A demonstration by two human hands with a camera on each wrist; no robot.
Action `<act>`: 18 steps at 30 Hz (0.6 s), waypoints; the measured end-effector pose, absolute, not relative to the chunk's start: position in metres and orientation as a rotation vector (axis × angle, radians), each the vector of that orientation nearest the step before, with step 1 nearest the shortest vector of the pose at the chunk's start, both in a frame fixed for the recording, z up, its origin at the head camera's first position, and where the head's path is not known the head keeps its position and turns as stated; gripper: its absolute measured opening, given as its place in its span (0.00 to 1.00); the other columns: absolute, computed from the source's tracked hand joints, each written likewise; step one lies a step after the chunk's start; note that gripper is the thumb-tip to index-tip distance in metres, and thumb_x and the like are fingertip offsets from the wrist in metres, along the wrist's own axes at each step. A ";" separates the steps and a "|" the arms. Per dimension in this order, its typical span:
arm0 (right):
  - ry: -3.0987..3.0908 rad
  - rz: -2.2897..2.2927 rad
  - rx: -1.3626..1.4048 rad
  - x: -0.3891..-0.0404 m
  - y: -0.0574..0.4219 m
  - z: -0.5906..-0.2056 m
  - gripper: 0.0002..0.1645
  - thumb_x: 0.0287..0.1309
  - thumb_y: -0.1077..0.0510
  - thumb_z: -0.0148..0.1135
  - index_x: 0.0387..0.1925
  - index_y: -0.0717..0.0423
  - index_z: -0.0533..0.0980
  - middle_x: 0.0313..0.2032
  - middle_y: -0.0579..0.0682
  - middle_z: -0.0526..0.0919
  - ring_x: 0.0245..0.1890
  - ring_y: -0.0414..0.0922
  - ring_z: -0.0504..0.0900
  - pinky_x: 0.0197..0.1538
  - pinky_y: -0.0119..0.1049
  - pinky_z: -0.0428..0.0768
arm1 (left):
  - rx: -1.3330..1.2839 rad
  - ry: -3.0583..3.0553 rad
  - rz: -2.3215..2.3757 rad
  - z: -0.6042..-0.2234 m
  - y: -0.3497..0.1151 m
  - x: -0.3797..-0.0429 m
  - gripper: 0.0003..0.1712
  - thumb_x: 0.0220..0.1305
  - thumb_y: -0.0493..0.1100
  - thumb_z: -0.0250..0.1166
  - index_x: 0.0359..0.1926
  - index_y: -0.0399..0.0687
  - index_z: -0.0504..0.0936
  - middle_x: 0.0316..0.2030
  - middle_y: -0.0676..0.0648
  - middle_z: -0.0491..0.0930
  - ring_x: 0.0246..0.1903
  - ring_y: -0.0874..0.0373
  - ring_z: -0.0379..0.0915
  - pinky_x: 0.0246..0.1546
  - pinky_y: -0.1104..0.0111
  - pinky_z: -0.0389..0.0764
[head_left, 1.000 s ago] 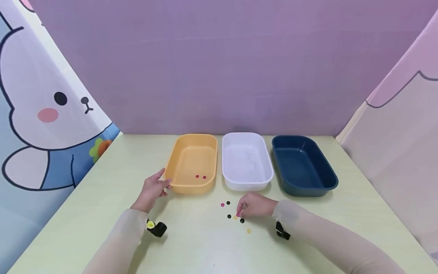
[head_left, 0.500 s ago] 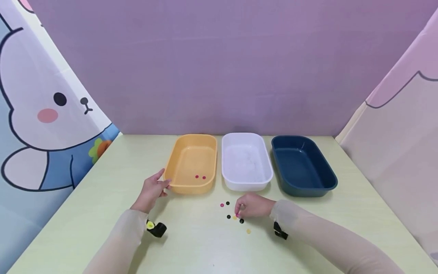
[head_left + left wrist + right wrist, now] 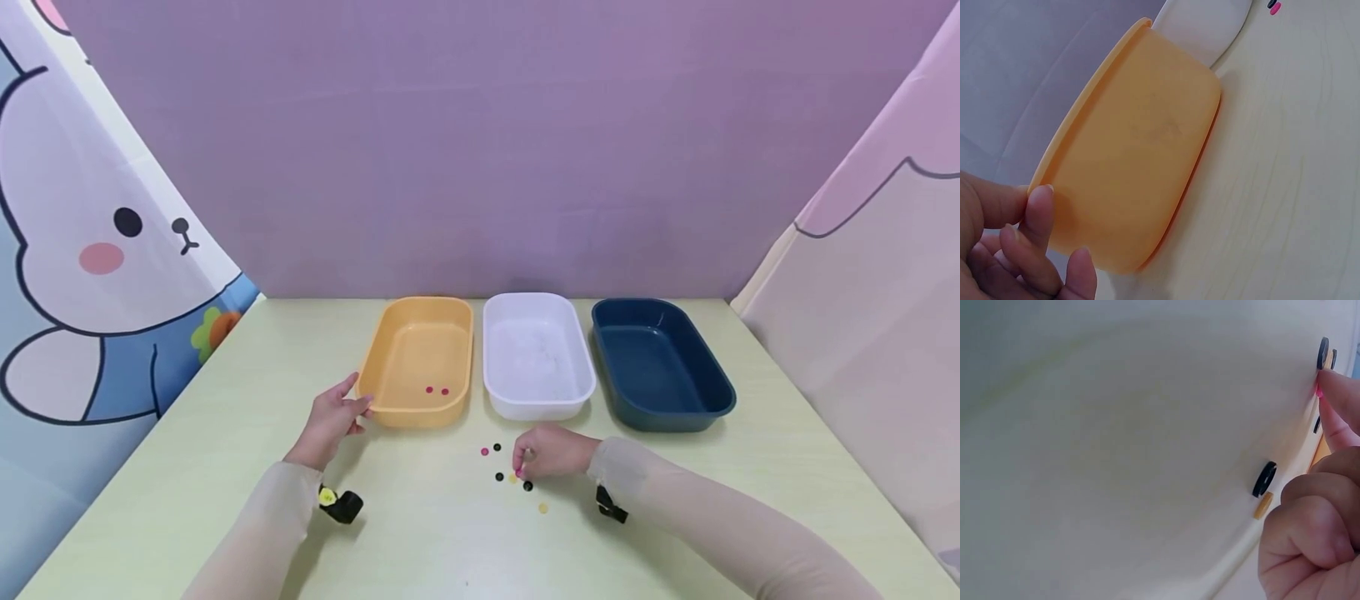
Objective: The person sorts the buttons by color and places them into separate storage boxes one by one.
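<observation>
One purple backdrop [image 3: 480, 167] spans the far side, behind a pale table [image 3: 420, 542]. An orange tray [image 3: 423, 350], a white tray [image 3: 536, 410] and a dark blue tray [image 3: 667, 422] stand upright on it in a row, left to right, with gaps between their near ends. Light sleeves [image 3: 697, 508] cover both arms. The left hand [image 3: 330, 427] grips the orange tray at its near left corner, thumb and fingertips closed on the rim and remaining fingers loosely bent. The right hand [image 3: 555, 452], just in front of the white tray, pinches a pink disc [image 3: 519, 473] between thumb and forefinger; the other fingers are curled in. Whether this disc touches the table cannot be determined. Two pink discs [image 3: 429, 390] lie inside the orange tray, near its front wall. On the table, close to the right hand, lie three black discs [image 3: 499, 477], two yellow discs [image 3: 543, 507] and a loose pink piece [image 3: 484, 452]. One yellow disc is just beside the pinched one.
</observation>
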State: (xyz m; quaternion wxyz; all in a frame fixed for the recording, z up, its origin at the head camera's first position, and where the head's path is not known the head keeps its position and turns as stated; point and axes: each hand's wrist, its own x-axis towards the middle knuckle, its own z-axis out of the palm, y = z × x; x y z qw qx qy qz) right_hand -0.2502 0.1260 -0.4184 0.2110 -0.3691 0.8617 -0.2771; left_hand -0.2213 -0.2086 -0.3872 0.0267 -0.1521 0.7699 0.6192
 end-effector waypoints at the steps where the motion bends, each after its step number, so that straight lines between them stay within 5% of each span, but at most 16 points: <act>1: 2.394 -0.770 -1.023 -0.250 0.126 -0.418 0.06 0.48 0.65 0.66 0.24 0.51 0.80 0.26 0.41 0.79 0.24 0.37 0.64 0.32 0.30 0.66 | -0.467 2.380 1.912 -0.387 -0.209 -0.221 0.38 0.70 0.35 0.55 0.74 0.37 0.46 0.19 0.56 0.76 0.15 0.66 0.65 0.23 0.76 0.76; 8: 2.419 -0.720 -1.034 -0.251 0.125 -0.421 0.07 0.48 0.65 0.67 0.24 0.50 0.78 0.20 0.38 0.71 0.22 0.36 0.63 0.29 0.30 0.65 | -0.422 2.411 1.889 -0.389 -0.210 -0.222 0.37 0.70 0.34 0.54 0.73 0.35 0.47 0.18 0.57 0.76 0.14 0.66 0.63 0.23 0.76 0.76; 18: 2.362 -0.738 -1.056 -0.254 0.127 -0.419 0.07 0.49 0.63 0.69 0.25 0.50 0.78 0.29 0.38 0.80 0.31 0.36 0.71 0.41 0.34 0.72 | -0.410 2.423 1.885 -0.388 -0.211 -0.221 0.37 0.70 0.34 0.54 0.73 0.34 0.46 0.19 0.57 0.76 0.14 0.67 0.64 0.23 0.76 0.76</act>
